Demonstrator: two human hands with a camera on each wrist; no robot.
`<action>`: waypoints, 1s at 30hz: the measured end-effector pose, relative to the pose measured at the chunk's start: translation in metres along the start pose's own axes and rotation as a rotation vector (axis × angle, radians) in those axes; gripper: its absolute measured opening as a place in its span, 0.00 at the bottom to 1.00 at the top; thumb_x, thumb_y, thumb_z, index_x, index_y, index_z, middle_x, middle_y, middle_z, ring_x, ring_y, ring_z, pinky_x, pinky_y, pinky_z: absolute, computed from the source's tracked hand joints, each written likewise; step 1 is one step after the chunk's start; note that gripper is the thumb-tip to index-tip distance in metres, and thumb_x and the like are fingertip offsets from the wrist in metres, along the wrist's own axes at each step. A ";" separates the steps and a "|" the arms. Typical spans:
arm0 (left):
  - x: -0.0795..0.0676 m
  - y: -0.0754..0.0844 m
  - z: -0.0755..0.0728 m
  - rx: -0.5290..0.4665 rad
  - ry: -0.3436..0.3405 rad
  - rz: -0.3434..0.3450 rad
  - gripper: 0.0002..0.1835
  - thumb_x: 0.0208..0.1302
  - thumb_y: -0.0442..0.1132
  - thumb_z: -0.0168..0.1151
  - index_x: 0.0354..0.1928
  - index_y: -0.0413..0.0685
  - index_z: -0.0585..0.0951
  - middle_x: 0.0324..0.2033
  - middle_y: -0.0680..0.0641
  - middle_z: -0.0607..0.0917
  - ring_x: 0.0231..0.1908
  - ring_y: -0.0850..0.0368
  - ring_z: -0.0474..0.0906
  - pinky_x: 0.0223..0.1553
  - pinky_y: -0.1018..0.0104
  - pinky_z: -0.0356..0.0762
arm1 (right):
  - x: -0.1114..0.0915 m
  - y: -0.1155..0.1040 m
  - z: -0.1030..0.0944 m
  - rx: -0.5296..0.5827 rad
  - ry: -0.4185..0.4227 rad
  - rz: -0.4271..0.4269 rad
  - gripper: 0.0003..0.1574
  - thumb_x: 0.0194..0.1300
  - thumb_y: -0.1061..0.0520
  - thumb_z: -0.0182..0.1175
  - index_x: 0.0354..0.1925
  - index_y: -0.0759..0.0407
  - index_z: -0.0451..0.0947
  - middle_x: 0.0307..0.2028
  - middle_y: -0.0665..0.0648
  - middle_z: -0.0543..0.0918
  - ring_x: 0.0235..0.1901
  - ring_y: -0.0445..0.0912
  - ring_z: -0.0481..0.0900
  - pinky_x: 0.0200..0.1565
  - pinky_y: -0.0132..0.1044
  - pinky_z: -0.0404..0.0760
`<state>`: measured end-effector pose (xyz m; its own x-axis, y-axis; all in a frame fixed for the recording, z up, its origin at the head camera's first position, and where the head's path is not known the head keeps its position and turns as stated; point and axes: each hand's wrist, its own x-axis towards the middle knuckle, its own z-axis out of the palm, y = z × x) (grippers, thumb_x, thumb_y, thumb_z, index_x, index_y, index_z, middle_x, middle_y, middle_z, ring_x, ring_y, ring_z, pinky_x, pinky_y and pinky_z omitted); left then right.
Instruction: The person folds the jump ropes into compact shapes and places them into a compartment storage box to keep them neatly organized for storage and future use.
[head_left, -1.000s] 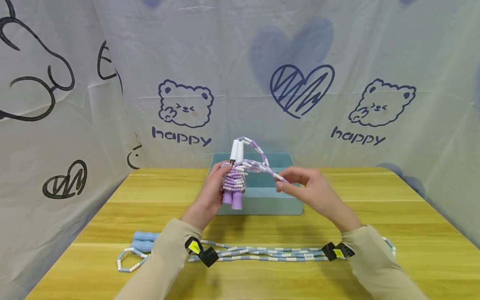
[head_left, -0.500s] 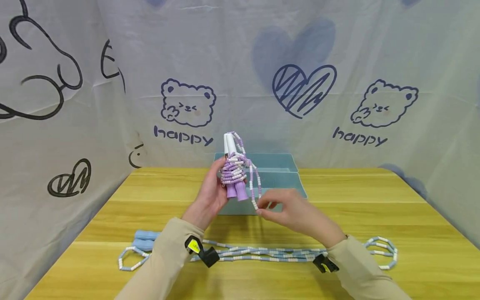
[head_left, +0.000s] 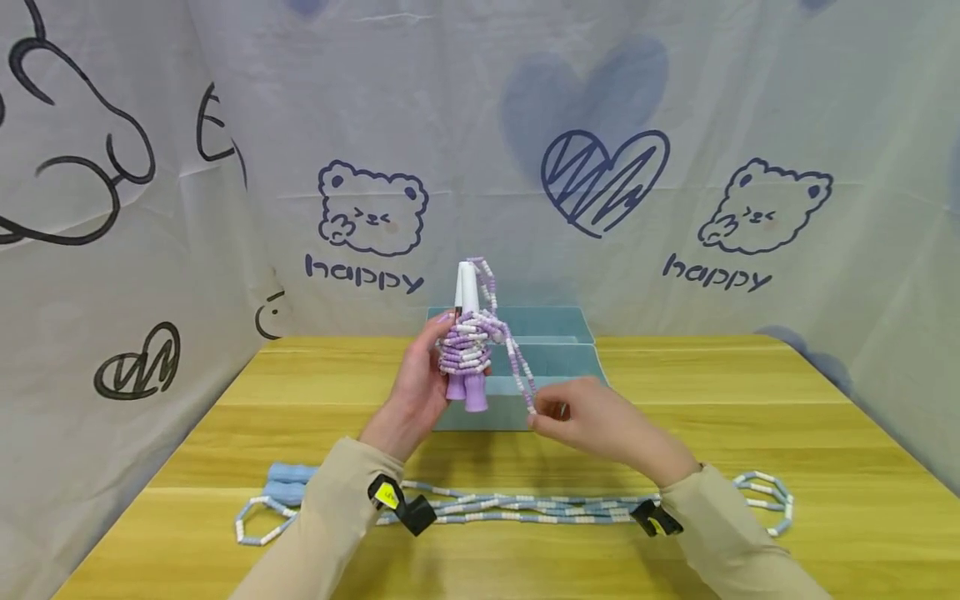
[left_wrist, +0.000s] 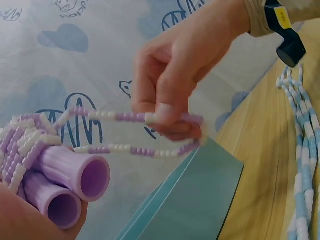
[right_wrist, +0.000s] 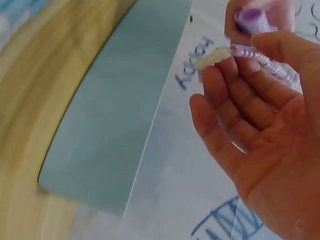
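Observation:
My left hand [head_left: 412, 387] grips a purple-and-white beaded jump rope [head_left: 465, 350] upright above the table. Its beaded cord is wound several times around the two handles, whose white ends point up and purple ends point down. In the left wrist view the hollow purple handle ends [left_wrist: 75, 175] face the camera. From the wrapped bundle a doubled length of cord runs down to the right. My right hand [head_left: 600, 421] pinches the bend of that length between thumb and fingers, and in the right wrist view white beads [right_wrist: 215, 59] lie at the fingertips.
Behind the hands stands a light blue divided box [head_left: 450, 419] on the wooden table [head_left: 675, 383]. A blue-and-white beaded jump rope [head_left: 525, 504] lies stretched across the front, partly under both forearms, its blue handles [head_left: 288, 479] at the left. A printed cloth [head_left: 480, 125] hangs behind.
My right hand has come down and left with the cord's end, then shifted slightly right. The cord now slopes downward from the bundle. My left hand keeps its grip, with the handles tilting slightly.

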<state>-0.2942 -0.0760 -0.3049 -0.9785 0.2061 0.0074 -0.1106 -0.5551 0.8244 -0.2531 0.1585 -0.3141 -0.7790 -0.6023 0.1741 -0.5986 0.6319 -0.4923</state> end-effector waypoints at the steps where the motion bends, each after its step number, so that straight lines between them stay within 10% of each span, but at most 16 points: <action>1: 0.000 0.000 0.000 0.011 -0.013 0.004 0.17 0.72 0.46 0.51 0.60 0.55 0.70 0.46 0.45 0.80 0.35 0.51 0.81 0.41 0.55 0.80 | 0.000 0.003 -0.002 -0.007 0.007 0.024 0.15 0.70 0.50 0.59 0.25 0.45 0.73 0.22 0.43 0.76 0.24 0.40 0.72 0.28 0.35 0.73; 16: -0.006 0.008 -0.004 0.145 -0.266 0.036 0.21 0.72 0.46 0.44 0.65 0.58 0.67 0.54 0.44 0.74 0.45 0.50 0.75 0.47 0.49 0.75 | -0.010 0.041 -0.032 0.207 0.008 0.228 0.12 0.75 0.58 0.49 0.41 0.61 0.79 0.32 0.56 0.82 0.36 0.56 0.81 0.39 0.44 0.79; 25: -0.008 0.007 -0.004 0.360 -0.264 0.026 0.22 0.71 0.48 0.46 0.65 0.59 0.69 0.55 0.44 0.74 0.44 0.48 0.77 0.48 0.51 0.75 | -0.014 0.051 -0.037 0.200 0.029 0.206 0.11 0.73 0.56 0.55 0.43 0.60 0.81 0.38 0.55 0.83 0.41 0.51 0.79 0.45 0.45 0.78; 30: -0.010 0.006 -0.002 0.484 -0.395 -0.012 0.23 0.69 0.47 0.50 0.64 0.56 0.72 0.56 0.43 0.75 0.47 0.48 0.75 0.49 0.54 0.73 | -0.011 0.040 -0.039 0.334 0.139 0.150 0.18 0.75 0.50 0.54 0.54 0.59 0.78 0.51 0.57 0.80 0.51 0.51 0.77 0.54 0.48 0.77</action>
<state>-0.2851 -0.0830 -0.3007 -0.8292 0.5440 0.1285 0.0604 -0.1414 0.9881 -0.2763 0.2095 -0.3020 -0.8851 -0.4286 0.1815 -0.3999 0.5007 -0.7677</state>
